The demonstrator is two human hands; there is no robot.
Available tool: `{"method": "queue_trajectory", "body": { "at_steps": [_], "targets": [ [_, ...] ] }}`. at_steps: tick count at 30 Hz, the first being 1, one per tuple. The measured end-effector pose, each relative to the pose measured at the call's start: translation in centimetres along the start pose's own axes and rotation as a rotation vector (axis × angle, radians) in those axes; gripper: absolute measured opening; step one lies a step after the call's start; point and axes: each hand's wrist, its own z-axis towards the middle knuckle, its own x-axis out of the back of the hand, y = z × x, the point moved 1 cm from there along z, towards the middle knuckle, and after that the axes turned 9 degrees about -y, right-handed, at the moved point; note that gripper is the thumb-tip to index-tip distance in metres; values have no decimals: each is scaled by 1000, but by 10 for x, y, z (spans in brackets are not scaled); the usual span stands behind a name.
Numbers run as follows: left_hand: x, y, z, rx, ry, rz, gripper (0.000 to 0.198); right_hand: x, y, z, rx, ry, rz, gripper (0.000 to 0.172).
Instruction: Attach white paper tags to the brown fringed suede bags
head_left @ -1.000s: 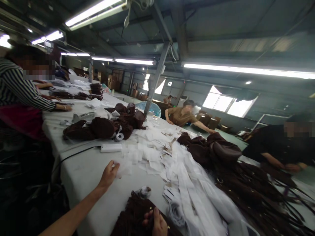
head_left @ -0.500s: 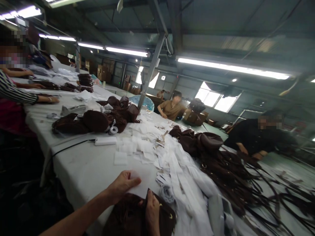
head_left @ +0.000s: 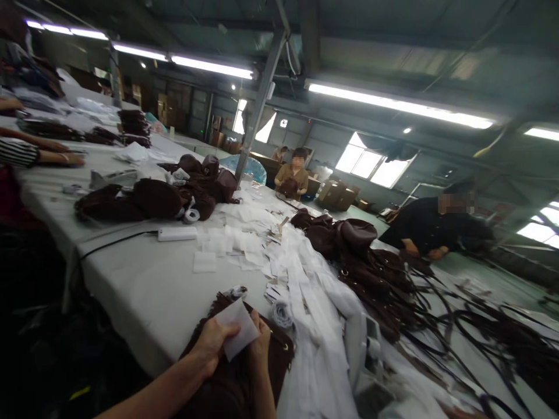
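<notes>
A thin white square sheet [head_left: 241,333], perhaps foam or paper, is held above a dark brown bag [head_left: 273,364] with gold-coloured metal fittings. My left hand [head_left: 213,343] pinches the sheet's left side between thumb and fingers. At its right edge, my right hand [head_left: 259,343] is closed with the fingertips on the sheet; part of its grip is hidden. The bag lies on the near edge of the table under both hands, with a fringed edge on its left. Just right of the bag sits a coiled grey-white cord or strap [head_left: 282,313].
Loose white sheets [head_left: 205,262] and long white strips [head_left: 305,302] cover the table's middle. Brown bags lie in a left pile [head_left: 157,198] and a right pile [head_left: 345,238], with dark straps [head_left: 454,326]. A white power strip [head_left: 177,234] trails a cable. Co-workers stand around the tables.
My left hand has brought the white sheet down over the bag. My right hand has gone from the bag's edge to the sheet. The view has shifted slightly.
</notes>
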Motion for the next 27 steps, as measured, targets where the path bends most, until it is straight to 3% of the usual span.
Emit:
{"method": "queue_trajectory", "body": {
  "at_steps": [5,11,17,23,27],
  "targets": [
    [15,-4,1,-94,61,177,26,3,0,3,-150,-90,69,47],
    [14,-9,3,-164,170,345,12,16,-13,16,-340,-179,71,40],
    [12,-8,1,-196,240,393,14,31,-38,33,-447,-249,-57,37],
    [11,-6,5,-179,194,278,15,13,-37,20,-430,-277,-133,39],
    [9,-5,4,-109,64,113,16,3,-35,-5,-322,-241,-263,40]
  ]
}}
